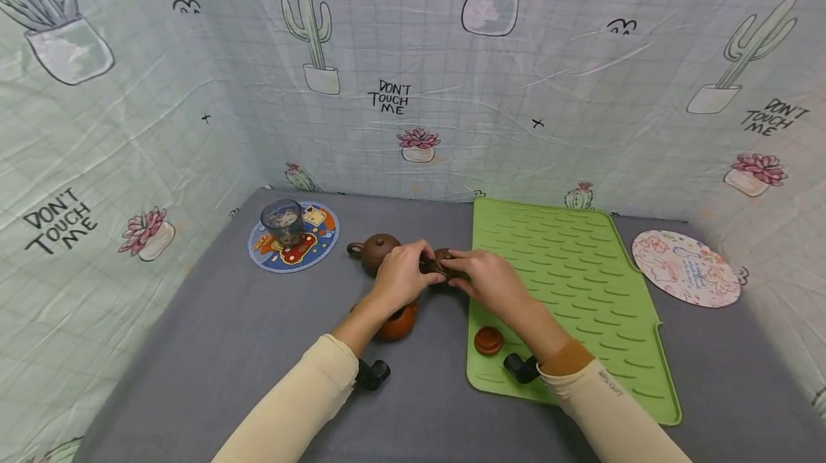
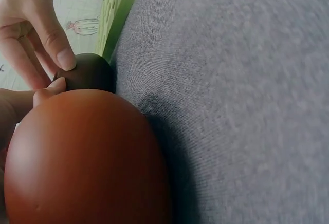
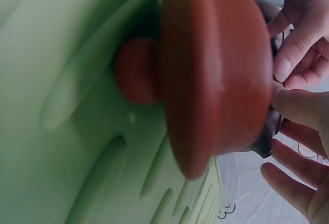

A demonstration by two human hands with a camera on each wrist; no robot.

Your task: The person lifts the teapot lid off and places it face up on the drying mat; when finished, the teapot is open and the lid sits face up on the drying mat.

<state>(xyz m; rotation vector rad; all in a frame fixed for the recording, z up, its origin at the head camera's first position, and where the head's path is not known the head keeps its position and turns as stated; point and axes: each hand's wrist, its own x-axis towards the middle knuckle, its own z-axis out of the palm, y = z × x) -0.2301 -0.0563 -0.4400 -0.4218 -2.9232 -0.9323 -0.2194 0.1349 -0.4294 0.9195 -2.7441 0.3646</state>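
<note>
Between my two hands sits a small dark brown teapot (image 1: 442,256), partly covered by the fingers. My left hand (image 1: 403,273) grips its left side with thumb and fingertips. From the right, my right hand (image 1: 489,278) holds the same pot, its thumb low and forefinger across the top; the dark spout (image 3: 264,144) shows beside its spread fingers. An orange-brown teapot (image 1: 396,325) stands lidless below my left wrist and fills much of the left wrist view. Its matching orange-brown lid (image 1: 488,340) lies upside down on the green mat (image 1: 555,255).
Another dark brown teapot (image 1: 376,254) with its lid on stands left of my left hand. Farther left, a dark glass cup (image 1: 284,222) sits on a round blue patterned mat (image 1: 258,260). A round pink flowered mat (image 1: 687,267) lies at the right. Patterned cloth walls (image 1: 452,119) surround the grey tabletop.
</note>
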